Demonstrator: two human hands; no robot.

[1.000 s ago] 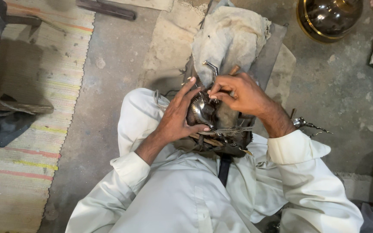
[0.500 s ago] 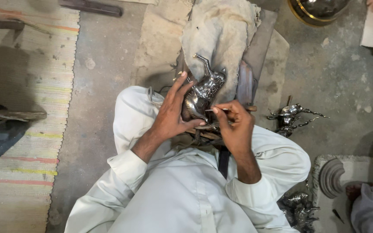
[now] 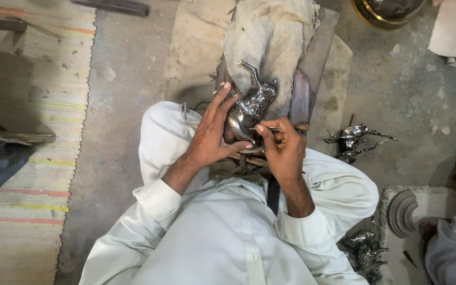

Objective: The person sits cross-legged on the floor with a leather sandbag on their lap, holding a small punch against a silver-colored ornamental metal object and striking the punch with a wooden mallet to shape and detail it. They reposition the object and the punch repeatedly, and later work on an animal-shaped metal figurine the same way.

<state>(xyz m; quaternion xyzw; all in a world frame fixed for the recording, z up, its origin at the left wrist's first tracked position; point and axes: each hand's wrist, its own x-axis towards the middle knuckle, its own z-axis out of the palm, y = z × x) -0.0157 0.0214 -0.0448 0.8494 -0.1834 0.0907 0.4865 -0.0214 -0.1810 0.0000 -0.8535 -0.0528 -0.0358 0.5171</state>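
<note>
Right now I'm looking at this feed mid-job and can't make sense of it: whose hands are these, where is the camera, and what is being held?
There is one view, from a camera worn on the person's head, looking straight down at their lap and the concrete floor. Both hands are the person's own, in white sleeves. The left hand steadies a shiny metal animal figurine that leans against a cloth-covered block. The right hand pinches a thin metal tool in its fingers, tip against the figurine. More metal figurines lie on the floor to the right, and a striped mat to the left.
</note>
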